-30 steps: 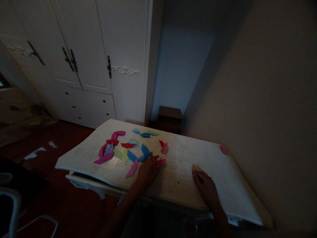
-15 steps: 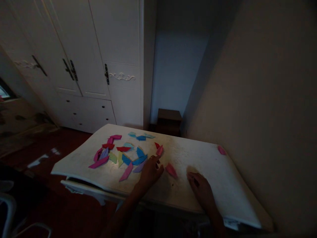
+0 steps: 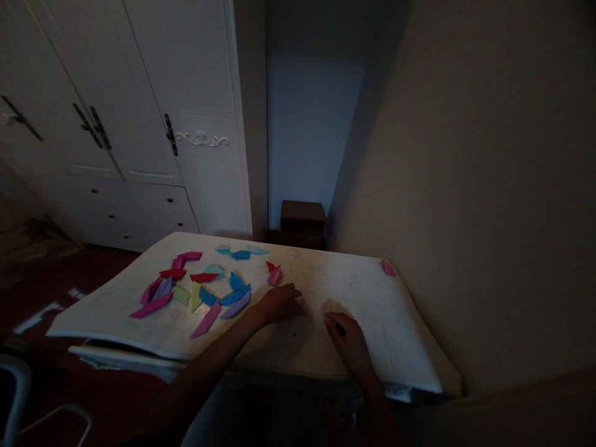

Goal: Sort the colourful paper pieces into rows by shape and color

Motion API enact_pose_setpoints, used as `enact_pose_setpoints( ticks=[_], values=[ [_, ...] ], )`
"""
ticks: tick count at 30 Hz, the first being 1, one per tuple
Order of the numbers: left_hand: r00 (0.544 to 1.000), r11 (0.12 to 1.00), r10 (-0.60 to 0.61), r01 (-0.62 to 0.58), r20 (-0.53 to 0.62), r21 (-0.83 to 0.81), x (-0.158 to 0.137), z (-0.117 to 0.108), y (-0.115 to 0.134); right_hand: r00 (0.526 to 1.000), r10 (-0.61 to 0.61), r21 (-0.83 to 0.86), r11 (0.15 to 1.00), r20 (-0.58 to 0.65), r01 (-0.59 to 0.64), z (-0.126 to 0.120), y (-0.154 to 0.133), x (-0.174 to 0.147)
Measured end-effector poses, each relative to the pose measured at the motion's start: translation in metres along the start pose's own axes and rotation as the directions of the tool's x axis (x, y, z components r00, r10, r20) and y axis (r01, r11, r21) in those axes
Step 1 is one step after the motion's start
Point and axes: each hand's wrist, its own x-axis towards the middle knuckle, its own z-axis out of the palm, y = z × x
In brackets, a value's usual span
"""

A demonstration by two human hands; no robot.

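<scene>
Beneath the fingertips of the left hand [image 3: 279,304] lies a pink piece of folded paper [image 3: 302,308], partly covered, on the white, smooth-topped table [image 3: 400,338]. The hand reaches over it with its fingers bent; whether they pinch the paper or merely touch it, I cannot tell. Pressing down there could flatten the folds, and a sideways drag could scuff or crease them. The right hand [image 3: 348,341] is curled near the tabletop beside a pale tan patch [image 3: 336,308], which may be paper or shadow; what its fingers hold, if anything, is unclear.

Just beyond the left hand sits another pink folded paper piece [image 3: 274,275] with a red one [image 3: 270,266] by it; a careless knuckle might nudge them apart. Left of the forearm, a long lilac folded paper strip [image 3: 236,305] and a light pink one [image 3: 205,320] could be swept by the wrist. Dim light blurs edges, and both forearms fade into darkness below.
</scene>
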Motion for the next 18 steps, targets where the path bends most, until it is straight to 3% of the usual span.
enact_pose_setpoints(
  ticks=[4, 6, 8, 10, 13, 18],
  values=[
    [0.991, 0.985, -0.054, 0.033, -0.122, -0.168, 0.003, 0.001, -0.004, 1.000, -0.014, -0.002, 1.000, 0.007, 0.014, 0.000, -0.001, 0.000],
    [0.991, 0.946, -0.059, 0.017, -0.119, -0.325, 0.007, 0.004, -0.004, 1.000, -0.015, -0.015, 1.000, 0.016, 0.015, 0.000, -0.002, 0.001],
    [0.995, 0.849, -0.087, 0.052, -0.042, -0.526, 0.016, 0.007, -0.001, 1.000, -0.014, -0.028, 1.000, 0.023, 0.015, 0.000, -0.003, 0.002],
    [0.991, 0.698, -0.129, 0.117, 0.037, -0.707, 0.028, 0.009, 0.007, 1.000, -0.014, -0.035, 0.999, 0.025, 0.015, 0.001, -0.002, 0.002],
    [0.978, 0.517, -0.203, 0.148, 0.047, -0.843, 0.052, 0.012, 0.023, 1.000, -0.014, -0.027, 1.000, 0.004, 0.014, 0.002, 0.000, 0.002],
    [0.952, 0.432, -0.289, 0.225, 0.102, -0.873, 0.107, 0.019, 0.057, 1.000, -0.015, -0.021, 1.000, 0.000, 0.015, 0.004, -0.001, 0.004]
  ],
)
